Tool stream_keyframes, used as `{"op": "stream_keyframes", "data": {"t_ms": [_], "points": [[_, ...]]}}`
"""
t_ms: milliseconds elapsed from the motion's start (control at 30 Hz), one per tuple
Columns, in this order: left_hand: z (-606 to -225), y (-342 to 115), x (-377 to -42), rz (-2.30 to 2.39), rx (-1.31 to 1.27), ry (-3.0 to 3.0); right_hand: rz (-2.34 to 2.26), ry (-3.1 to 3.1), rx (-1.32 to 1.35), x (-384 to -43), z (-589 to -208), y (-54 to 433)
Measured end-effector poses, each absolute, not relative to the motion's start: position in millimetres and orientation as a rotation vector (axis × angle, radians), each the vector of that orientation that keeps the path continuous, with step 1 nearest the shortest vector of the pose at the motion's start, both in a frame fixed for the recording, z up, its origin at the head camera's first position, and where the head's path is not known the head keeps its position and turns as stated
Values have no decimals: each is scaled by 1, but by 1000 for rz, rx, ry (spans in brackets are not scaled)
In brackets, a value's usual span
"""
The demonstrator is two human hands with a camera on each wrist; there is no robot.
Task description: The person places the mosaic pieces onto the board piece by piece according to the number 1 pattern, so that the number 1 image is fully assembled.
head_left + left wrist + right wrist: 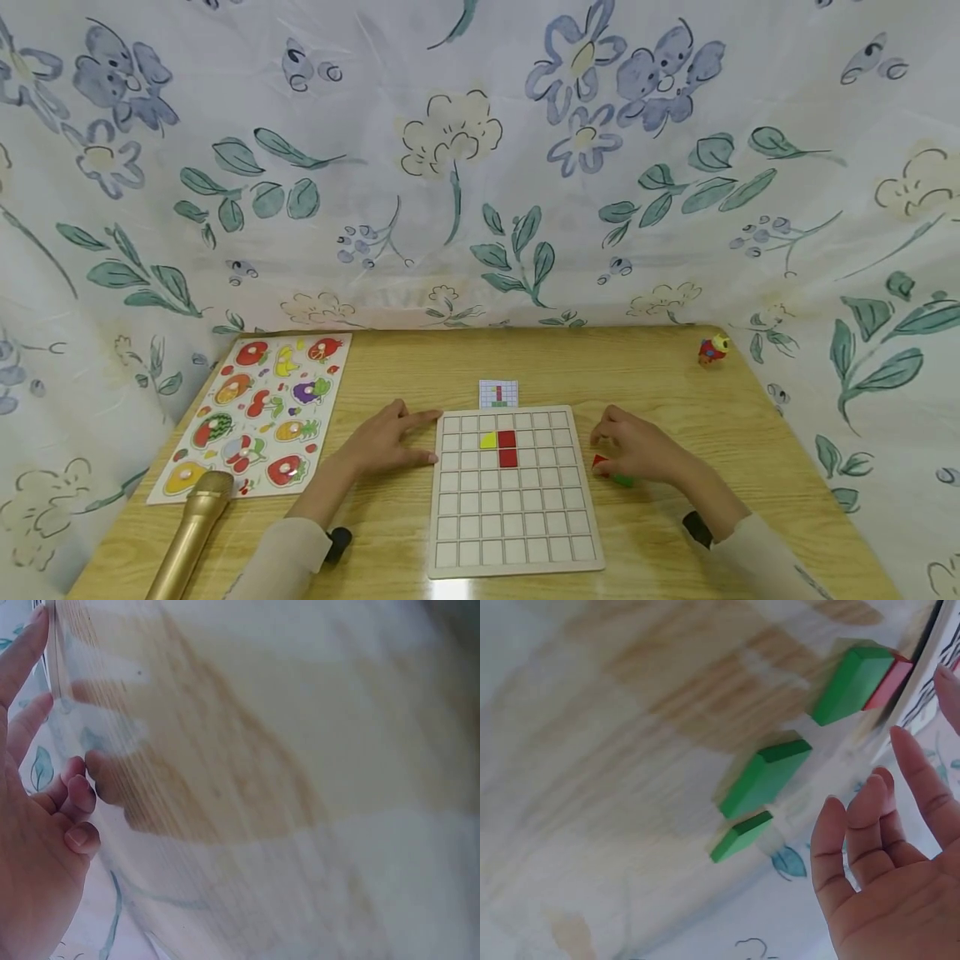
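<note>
"Left?"
"Fruit board [262,493], gold microphone [197,521]. Your left hand [386,442]: fingers spread, clamping nothing, touching the grid board [513,525]."
"Middle?"
"Grid board, one yellow tile [489,440], two red tiles [507,458] on it."
"Right?"
"Your right hand [633,446]: thumb and fingers apart, near a red block [889,684] and green blocks [766,778]."

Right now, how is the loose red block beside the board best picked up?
Probably pinch the red block by its ends, coming from above with the right hand: a green block sits close along one side, while the ends look free.
</note>
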State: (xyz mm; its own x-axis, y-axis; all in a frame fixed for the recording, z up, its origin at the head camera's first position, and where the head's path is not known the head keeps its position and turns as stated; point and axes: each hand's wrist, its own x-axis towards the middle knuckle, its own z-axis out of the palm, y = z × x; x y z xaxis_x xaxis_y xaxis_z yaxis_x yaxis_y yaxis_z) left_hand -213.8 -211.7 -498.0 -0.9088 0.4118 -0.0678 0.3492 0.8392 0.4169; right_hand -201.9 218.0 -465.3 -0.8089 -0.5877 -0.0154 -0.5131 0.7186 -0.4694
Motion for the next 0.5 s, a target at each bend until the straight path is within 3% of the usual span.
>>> {"op": "stream_keyframes", "data": {"t_ms": [500], "points": [[-496,-211,-213,601,567,2856,-677,2769,-864,-197,-474,230]]}}
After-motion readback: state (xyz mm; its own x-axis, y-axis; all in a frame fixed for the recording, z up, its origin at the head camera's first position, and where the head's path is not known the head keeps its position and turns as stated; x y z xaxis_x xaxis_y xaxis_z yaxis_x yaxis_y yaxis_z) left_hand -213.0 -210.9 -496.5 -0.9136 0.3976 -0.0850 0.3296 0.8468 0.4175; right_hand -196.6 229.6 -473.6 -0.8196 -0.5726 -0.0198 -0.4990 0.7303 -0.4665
